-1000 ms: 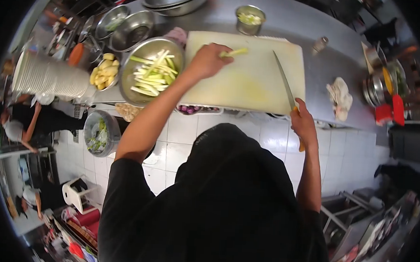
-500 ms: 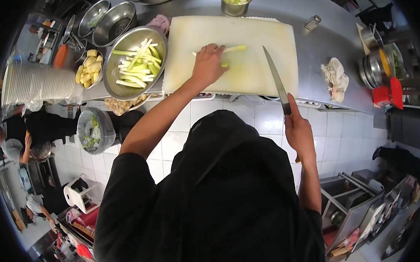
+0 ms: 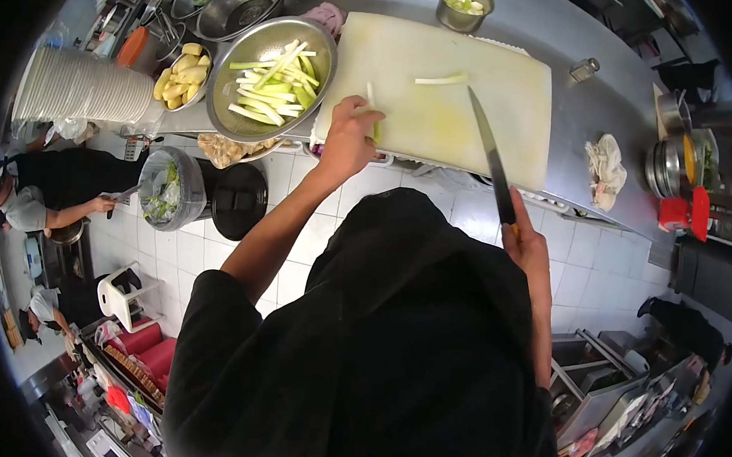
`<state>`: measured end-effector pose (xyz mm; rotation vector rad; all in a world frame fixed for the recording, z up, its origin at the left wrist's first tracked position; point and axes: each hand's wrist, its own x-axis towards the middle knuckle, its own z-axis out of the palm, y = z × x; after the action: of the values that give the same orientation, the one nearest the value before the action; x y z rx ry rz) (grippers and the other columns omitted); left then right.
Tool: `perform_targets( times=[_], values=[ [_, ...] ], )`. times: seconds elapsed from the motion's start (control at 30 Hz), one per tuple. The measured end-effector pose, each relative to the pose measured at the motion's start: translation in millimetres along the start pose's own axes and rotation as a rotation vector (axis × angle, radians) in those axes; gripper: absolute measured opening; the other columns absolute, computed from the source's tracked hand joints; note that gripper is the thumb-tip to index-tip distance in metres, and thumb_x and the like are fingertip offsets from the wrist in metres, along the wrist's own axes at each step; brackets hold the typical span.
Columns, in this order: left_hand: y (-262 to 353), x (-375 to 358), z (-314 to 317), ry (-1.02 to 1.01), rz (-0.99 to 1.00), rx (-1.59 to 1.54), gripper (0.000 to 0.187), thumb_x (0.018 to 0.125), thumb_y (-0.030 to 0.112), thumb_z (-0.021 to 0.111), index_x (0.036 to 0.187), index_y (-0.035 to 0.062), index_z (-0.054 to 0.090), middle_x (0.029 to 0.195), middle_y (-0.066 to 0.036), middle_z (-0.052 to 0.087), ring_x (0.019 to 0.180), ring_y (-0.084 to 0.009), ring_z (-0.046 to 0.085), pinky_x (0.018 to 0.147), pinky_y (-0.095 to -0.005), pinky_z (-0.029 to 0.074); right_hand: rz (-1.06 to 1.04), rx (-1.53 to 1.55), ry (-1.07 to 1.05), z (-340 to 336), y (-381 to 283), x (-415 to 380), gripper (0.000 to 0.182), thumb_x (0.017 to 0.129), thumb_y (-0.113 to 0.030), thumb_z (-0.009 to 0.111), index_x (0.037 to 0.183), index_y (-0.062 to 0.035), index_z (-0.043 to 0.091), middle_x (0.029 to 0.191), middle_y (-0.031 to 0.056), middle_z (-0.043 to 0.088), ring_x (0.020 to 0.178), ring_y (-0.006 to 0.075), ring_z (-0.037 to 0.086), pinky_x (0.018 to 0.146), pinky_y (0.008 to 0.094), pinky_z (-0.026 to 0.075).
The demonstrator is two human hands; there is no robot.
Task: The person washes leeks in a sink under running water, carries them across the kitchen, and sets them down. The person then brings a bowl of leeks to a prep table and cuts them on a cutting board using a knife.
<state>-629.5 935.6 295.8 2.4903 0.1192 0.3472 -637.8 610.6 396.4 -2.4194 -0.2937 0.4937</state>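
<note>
Pale-green stalk [image 3: 377,131]: likely light, crisp; best gripped mid-length.
Left hand [image 3: 352,137]: fingers closed over it.
Right hand [image 3: 530,247]: wrapped round knife handle [image 3: 514,230], blade [image 3: 490,144] toward eleven o'clock.

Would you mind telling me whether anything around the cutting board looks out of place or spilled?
I see no spill. Only the crumpled white cloth stands out mildly, bunched on the counter right of the cutting board rather than folded.
</note>
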Motion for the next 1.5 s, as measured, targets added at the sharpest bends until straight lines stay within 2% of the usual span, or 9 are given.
perform_targets(
  times=[0.27, 0.4, 0.53, 0.7, 1.1, 1.2, 1.3, 1.4, 1.5],
  values=[
    [19, 12, 6, 0.104, -0.064, -0.027, 0.036, 0.071, 0.011, 0.067, 0.105, 0.0015, 0.062, 0.119, -0.022, 0.044, 0.11, -0.039, 0.044, 0.093, -0.0418, 0.04, 0.006, 0.006, 0.025, 20, -14, 15, 0.057, 0.087, -0.009, 0.049, 0.14, -0.0227, 0.033, 0.063, 0.0201, 0.057, 0.059, 0.0362, 0.058, 0.06, 0.0432, 0.045],
    [25, 34, 24, 0.199, 0.055, 0.107, 0.042, 0.071, 0.017, 0.068, 0.109, 0.0014, 0.059, 0.119, -0.023, 0.044, 0.106, -0.0372, 0.046, 0.089, -0.0434, 0.04, 0.025, 0.001, 0.09, 18, 0, 9, 0.058, 0.087, -0.009, 0.048, 0.141, -0.0213, 0.03, 0.064, 0.0194, 0.057, 0.06, 0.0371, 0.058, 0.059, 0.0434, 0.045],
    [63, 75, 58, 0.251, 0.263, 0.229, 0.043, 0.072, 0.012, 0.062, 0.113, 0.0027, 0.058, 0.115, -0.019, 0.048, 0.103, -0.0324, 0.047, 0.084, -0.0429, 0.039, 0.12, 0.085, 0.165, 22, 20, 1, 0.061, 0.087, -0.006, 0.048, 0.143, -0.0196, 0.027, 0.06, 0.0148, 0.054, 0.052, 0.028, 0.055, 0.055, 0.0374, 0.044],
    [73, 116, 87, -0.062, 0.215, 0.397, 0.021, 0.072, 0.007, 0.055, 0.09, 0.004, 0.065, 0.099, -0.013, 0.056, 0.1, -0.0281, 0.05, 0.083, -0.0403, 0.04, 0.149, 0.131, 0.214, 20, 29, -9, 0.062, 0.088, -0.004, 0.047, 0.144, -0.0161, 0.025, 0.058, 0.0105, 0.051, 0.048, 0.0177, 0.046, 0.05, 0.0327, 0.041],
    [10, 79, 30, -0.002, 0.573, 0.203, 0.003, 0.062, 0.003, 0.058, 0.064, 0.0025, 0.055, 0.073, -0.012, 0.054, 0.083, -0.0305, 0.054, 0.074, -0.0408, 0.042, 0.212, 0.251, 0.191, 19, 49, -14, 0.062, 0.088, -0.006, 0.048, 0.144, -0.0166, 0.024, 0.06, 0.0089, 0.052, 0.05, 0.0167, 0.048, 0.051, 0.0333, 0.042],
    [20, 61, 17, 0.326, 0.253, 0.185, 0.017, 0.07, 0.014, 0.064, 0.076, 0.0006, 0.056, 0.081, -0.016, 0.054, 0.084, -0.0337, 0.054, 0.073, -0.0432, 0.043, 0.224, 0.226, 0.13, 10, 37, -8, 0.062, 0.088, -0.008, 0.048, 0.144, -0.0163, 0.024, 0.06, 0.0115, 0.053, 0.05, 0.02, 0.05, 0.052, 0.0352, 0.043],
    [36, 40, 28, 0.35, -0.258, 0.358, 0.047, 0.075, 0.039, 0.067, 0.093, -0.0015, 0.052, 0.091, -0.02, 0.052, 0.086, -0.0362, 0.053, 0.073, -0.045, 0.044, 0.17, 0.179, 0.107, 14, 42, 1, 0.061, 0.087, -0.009, 0.049, 0.143, -0.0152, 0.025, 0.061, 0.0156, 0.055, 0.051, 0.028, 0.055, 0.053, 0.0379, 0.044],
    [37, 49, 43, 0.229, -0.346, 0.371, 0.072, 0.073, 0.058, 0.063, 0.106, -0.003, 0.046, 0.099, -0.022, 0.049, 0.088, -0.0372, 0.053, 0.074, -0.0452, 0.045, 0.159, 0.147, 0.077, 18, 42, 8, 0.062, 0.086, -0.011, 0.05, 0.143, -0.0147, 0.025, 0.063, 0.0169, 0.057, 0.055, 0.0306, 0.057, 0.056, 0.04, 0.045],
    [50, 70, 57, 0.19, -0.291, 0.371, 0.062, 0.075, 0.049, 0.063, 0.104, -0.0038, 0.046, 0.098, -0.021, 0.049, 0.092, -0.0374, 0.05, 0.079, -0.045, 0.043, 0.157, 0.143, 0.053, 18, 37, 10, 0.062, 0.086, -0.011, 0.049, 0.143, -0.0148, 0.025, 0.064, 0.0175, 0.057, 0.057, 0.0325, 0.058, 0.057, 0.0411, 0.045]
  ],
)
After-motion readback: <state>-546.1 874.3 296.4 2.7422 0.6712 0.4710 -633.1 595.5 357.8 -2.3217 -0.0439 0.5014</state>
